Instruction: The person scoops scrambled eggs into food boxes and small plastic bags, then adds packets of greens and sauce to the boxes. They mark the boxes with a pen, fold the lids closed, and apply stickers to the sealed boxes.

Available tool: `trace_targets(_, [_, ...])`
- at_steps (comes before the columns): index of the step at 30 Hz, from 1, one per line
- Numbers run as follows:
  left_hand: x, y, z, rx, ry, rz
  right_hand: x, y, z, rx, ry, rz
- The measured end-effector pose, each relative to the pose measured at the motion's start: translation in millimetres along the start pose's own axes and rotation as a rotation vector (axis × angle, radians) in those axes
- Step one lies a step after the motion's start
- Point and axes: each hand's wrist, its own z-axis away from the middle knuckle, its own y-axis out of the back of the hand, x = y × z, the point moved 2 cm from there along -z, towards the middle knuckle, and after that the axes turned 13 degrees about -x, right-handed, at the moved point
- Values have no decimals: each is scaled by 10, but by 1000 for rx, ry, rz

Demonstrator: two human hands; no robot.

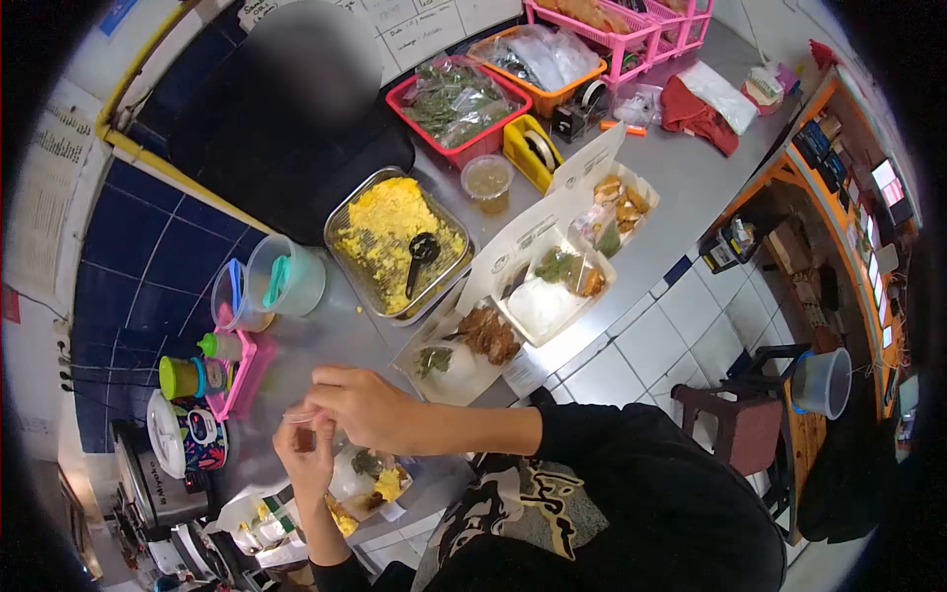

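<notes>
My left hand (304, 456) is closed around a small clear cup (299, 418), which has a round rim. Pressed together at the cup's edge are the fingers of my right hand (357, 403); whether they grip the rim or a lid is unclear. Below the hands lies an open box (370, 481) with rice, greens and yellow food, partly hidden by my left wrist. To the right, a paper box (464, 357) holds rice and fried meat. Further boxes with food (552, 286) stand beyond it. A metal tray (340, 212) holds yellow crumbly food and a black scoop (422, 259).
Clear tubs (296, 281), a pink rack (242, 380) and a white-lidded pot (170, 434) stand at the left. Behind are red (464, 153) and orange baskets (557, 99), a sauce cup (487, 183) and a yellow tape dispenser (528, 153). A person in black stands opposite.
</notes>
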Motion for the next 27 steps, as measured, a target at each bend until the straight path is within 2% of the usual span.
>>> trace_targets(1, [-33, -19, -19, -18, 107, -13, 9, 75, -2, -1, 0, 7])
trace_targets(2, [-33, -76, -74, 44, 16, 0, 16, 168, -1, -19, 13, -73])
trace_targets(4, [8, -97, -169, -3, 39, 41, 6, 354, -4, -42, 29, -147])
trace_targets(6, [42, -147, -285, -48, 63, 80, 35, 517, -2, -101, -136, -168])
trace_targets(9, [61, -214, -451, -58, 102, 0, 171, 732, 28, -158, -243, -131])
trace_targets(11, [-29, -222, -532, 10, 128, 96, 382, 1216, 79, -9, -57, 124])
trace_targets(12, [-117, -215, -561, 15, 128, 99, 451, 1695, 138, 88, -25, 310])
trace_targets(14, [-430, -141, -598, 220, 283, 268, 583, 2783, 350, 378, -374, 470])
trace_targets(15, [-574, -132, -649, 249, 290, 267, 667, 3409, 500, 556, -200, 366])
trace_targets(16, [-762, -131, -671, 271, 397, 380, 751, 3928, 759, 706, -308, 602])
trace_targets(17, [-965, -134, -617, 313, 512, 490, 1065, 4561, 1088, 771, -444, 1012])
trace_targets(18, [-1277, -157, -590, 301, 564, 394, 1350, 5070, 1403, 620, -565, 1188])
trace_targets(19, [-1613, -155, -556, 291, 632, 297, 1727, 5448, 1719, 538, -662, 1137])
trace_targets(20, [-1745, -227, -587, 295, 705, 258, 2234, 5849, 2102, 355, -752, 1079])
trace_targets(21, [-1804, -241, -656, 184, 637, 23, 2796, 6097, 2483, 304, -558, 1062])
trace_targets(22, [-1755, -297, -772, 162, 662, -184, 3047, 6136, 2659, 151, -729, 884])
trace_targets(23, [-1911, -332, -799, 129, 657, -231, 3077, 5990, 2667, -29, -694, 1085])
trace_targets(26, [-2306, -448, -814, -26, 691, -312, 3334, 5812, 2748, -57, -612, 1148])
trace_targets(27, [-2441, -478, -788, -17, 701, -325, 3357, 5782, 2719, 5, -632, 1209])
